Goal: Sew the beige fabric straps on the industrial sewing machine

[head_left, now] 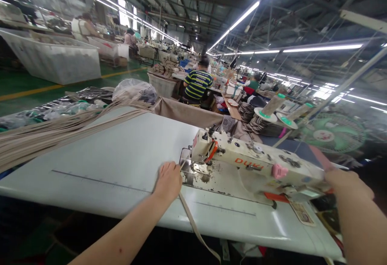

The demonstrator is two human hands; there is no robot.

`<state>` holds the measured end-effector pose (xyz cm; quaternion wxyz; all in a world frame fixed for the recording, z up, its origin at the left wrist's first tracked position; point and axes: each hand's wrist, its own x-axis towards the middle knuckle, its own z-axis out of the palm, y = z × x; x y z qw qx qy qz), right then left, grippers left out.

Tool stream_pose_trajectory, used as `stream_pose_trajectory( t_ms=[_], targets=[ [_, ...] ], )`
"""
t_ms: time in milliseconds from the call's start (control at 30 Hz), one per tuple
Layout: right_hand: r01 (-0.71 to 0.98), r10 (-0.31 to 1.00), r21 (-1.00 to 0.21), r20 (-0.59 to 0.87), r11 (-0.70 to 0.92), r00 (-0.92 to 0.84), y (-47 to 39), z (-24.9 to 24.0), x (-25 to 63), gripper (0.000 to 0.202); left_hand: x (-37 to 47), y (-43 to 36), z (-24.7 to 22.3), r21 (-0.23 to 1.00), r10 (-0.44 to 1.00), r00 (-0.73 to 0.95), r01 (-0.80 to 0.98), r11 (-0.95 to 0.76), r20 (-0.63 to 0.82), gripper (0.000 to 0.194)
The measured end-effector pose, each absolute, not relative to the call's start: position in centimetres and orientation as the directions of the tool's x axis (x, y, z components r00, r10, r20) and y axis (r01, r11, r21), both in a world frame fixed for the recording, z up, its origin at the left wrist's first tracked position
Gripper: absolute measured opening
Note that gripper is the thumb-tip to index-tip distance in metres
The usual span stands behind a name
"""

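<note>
Pale table (121,148); sewing machine (242,162) at right; beige strips (75,130) across left side.

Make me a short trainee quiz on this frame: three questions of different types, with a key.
1. Which is closer to the stitching end of the sewing machine: the left hand or the right hand?
2. True or false: the narrow strip hangs down over the near edge of the white table.
3. What colour is the bow-like piece on the machine? a) green b) pink c) blue

Key: 1. The left hand. 2. True. 3. b) pink.
</note>
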<state>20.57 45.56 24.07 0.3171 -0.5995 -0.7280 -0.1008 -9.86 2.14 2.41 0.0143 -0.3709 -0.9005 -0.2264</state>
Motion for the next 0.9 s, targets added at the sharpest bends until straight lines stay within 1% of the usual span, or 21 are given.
stream_pose_trajectory(
  t_ms=[33,67,100,133,167,200,233,267,300,333,367,400,467,500,533,600,633,667,733,900],
  targets=[
    [0.944,0.847,-0.257,0.53,0.208,-0.042,44.1,24.0,20.1,0.023,-10.1,1.7,2.3,0.388,0.664,-0.721,0.68,0.622,0.199,0.018],
    [0.931,0.809,-0.296,0.588,0.216,-0.001,42.2,23.5,19.7,0.028,-10.5,1.2,2.1,0.381,0.657,-0.726,0.676,0.63,0.201,0.019],
    [0.907,0.704,-0.331,0.708,0.262,0.055,39.8,22.5,19.2,0.038,-11.1,0.6,1.9,0.38,0.639,-0.742,0.661,0.648,0.202,0.019],
    [0.884,0.595,-0.34,0.799,0.321,0.092,37.1,21.0,18.7,0.043,-11.8,-0.1,1.7,0.385,0.611,-0.765,0.636,0.668,0.202,0.018],
    [0.862,0.53,-0.337,0.842,0.379,0.096,34.1,19.1,18.2,0.042,-12.7,-0.8,1.6,0.401,0.579,-0.788,0.609,0.684,0.208,0.017],
    [0.829,0.559,-0.342,0.828,0.442,0.044,31.0,16.9,17.6,0.042,-13.7,-1.5,1.4,0.439,0.543,-0.81,0.58,0.686,0.222,0.016],
    [0.779,0.645,-0.382,0.763,0.497,-0.037,27.9,14.6,16.9,0.042,-14.6,-2.1,1.3,0.493,0.506,-0.829,0.552,0.673,0.238,0.015],
    [0.735,0.747,-0.421,0.642,0.532,-0.172,25.0,12.3,16.2,0.04,-15.5,-2.7,1.2,0.552,0.472,-0.844,0.527,0.646,0.253,0.016],
    [0.707,0.821,-0.45,0.453,0.546,-0.347,22.3,10.2,15.3,0.037,-16.2,-3.1,1.2,0.606,0.446,-0.855,0.507,0.612,0.265,0.017],
    [0.708,0.846,-0.464,0.274,0.532,-0.457,20.0,8.4,14.4,0.034,-16.8,-3.5,1.2,0.65,0.428,-0.861,0.493,0.578,0.273,0.02],
    [0.72,0.844,-0.463,0.141,0.518,-0.517,18.0,6.9,13.4,0.032,-17.3,-3.8,1.2,0.68,0.417,-0.866,0.484,0.551,0.278,0.022],
    [0.702,0.818,-0.479,0.062,0.527,-0.572,16.4,5.8,12.3,0.029,-17.5,-4.0,1.2,0.698,0.41,-0.868,0.477,0.534,0.28,0.024],
    [0.646,0.736,-0.474,0.007,0.599,-0.677,14.3,4.8,10.2,0.023,-17.7,-4.4,1.2,0.717,0.4,-0.871,0.471,0.514,0.285,0.028],
    [0.631,0.708,-0.455,-0.002,0.628,-0.706,13.7,4.6,9.2,0.02,-17.6,-4.5,1.2,0.742,0.398,-0.873,0.46,0.487,0.28,0.031],
    [0.625,0.692,-0.438,-0.01,0.646,-0.722,13.2,4.7,8.3,0.018,-17.5,-4.7,1.2,0.792,0.4,-0.879,0.431,0.432,0.26,0.033],
    [0.641,0.692,-0.41,-0.034,0.648,-0.721,12.5,4.9,6.8,0.018,-17.1,-4.9,1.2,0.928,0.417,-0.892,0.29,0.236,0.173,0.036],
    [0.653,0.697,-0.399,-0.048,0.643,-0.716,12.2,5.0,6.1,0.019,-16.9,-5.0,1.2,0.975,0.432,-0.894,0.186,0.121,0.116,0.037],
    [0.666,0.7,-0.381,-0.064,0.642,-0.711,11.9,5.1,5.4,0.021,-16.7,-5.0,1.2,0.997,0.449,-0.891,0.081,0.019,0.064,0.04],
    [0.692,0.704,-0.327,-0.099,0.644,-0.703,11.2,5.2,4.1,0.024,-16.3,-5.0,1.3,0.993,0.48,-0.877,-0.059,-0.101,-0.003,0.044],
    [0.729,0.71,-0.171,-0.166,0.663,-0.685,9.8,6.0,1.7,0.03,-15.6,-5.5,1.8,0.941,0.587,-0.807,-0.248,-0.23,-0.069,0.046]
  ],
)
